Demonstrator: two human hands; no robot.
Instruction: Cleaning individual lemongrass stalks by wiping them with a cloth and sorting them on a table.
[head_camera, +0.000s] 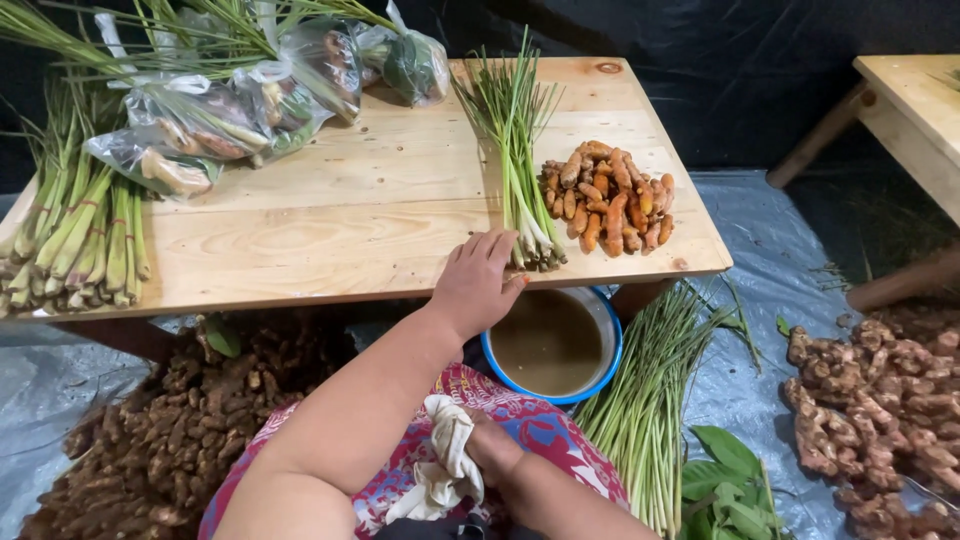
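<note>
**Hand at the cut ends of the lemongrass**

Reached with left hand (478, 280), fingers spread and laid flat on wooden table (330, 215), fingertips touching root ends of lemongrass bundle (515, 150). Lay lengthwise away from the fingertips, leaf tips pointing to the far edge. Just right of the stalks, turmeric pile (610, 195). Pinched white cloth (445, 460) with right hand (495, 450), near the lap.

A bundle of lemongrass (512, 150) lies lengthwise on the bench (350, 230), pale cut ends toward the near edge, green blades fanning away. A crumpled white cloth (445, 465) sits bunched low over a patterned red lap, just below the bench edge.
</note>
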